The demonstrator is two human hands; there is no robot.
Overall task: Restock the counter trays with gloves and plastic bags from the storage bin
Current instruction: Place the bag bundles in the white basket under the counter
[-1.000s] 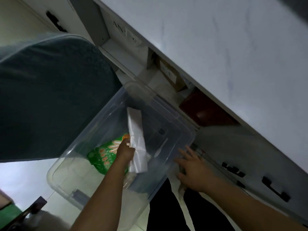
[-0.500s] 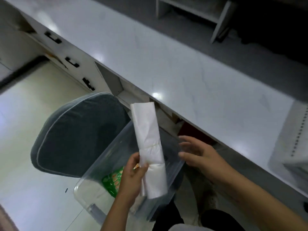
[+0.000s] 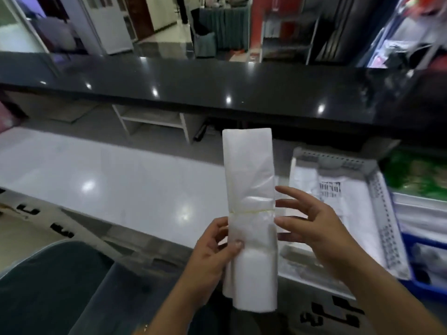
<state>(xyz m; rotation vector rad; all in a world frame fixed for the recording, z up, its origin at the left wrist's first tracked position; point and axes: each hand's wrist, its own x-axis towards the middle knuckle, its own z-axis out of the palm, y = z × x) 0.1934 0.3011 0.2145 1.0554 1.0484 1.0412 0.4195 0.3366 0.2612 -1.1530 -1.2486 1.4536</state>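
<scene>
A folded bundle of white plastic bags (image 3: 250, 189), tied round its middle with a thin yellow band, stands upright above the white counter. My left hand (image 3: 212, 252) grips its lower half. My right hand (image 3: 312, 226) is just to the right of the bundle, fingers spread, their tips touching or nearly touching its edge. A grey perforated tray (image 3: 381, 209) on the counter to the right holds flat white plastic bags. The clear storage bin (image 3: 116, 281) shows only as a rim at the bottom left.
A white counter (image 3: 108, 180) runs across the middle, with a raised black ledge (image 3: 217, 88) behind it. A blue tray (image 3: 425, 250) and green packets (image 3: 416, 175) lie at the right. A dark chair cushion (image 3: 48, 286) is at the lower left.
The bundle of bags came up out of the bin to above the counter in my left hand. My right hand moved up to its edge. The view swung from the bin to the counter.
</scene>
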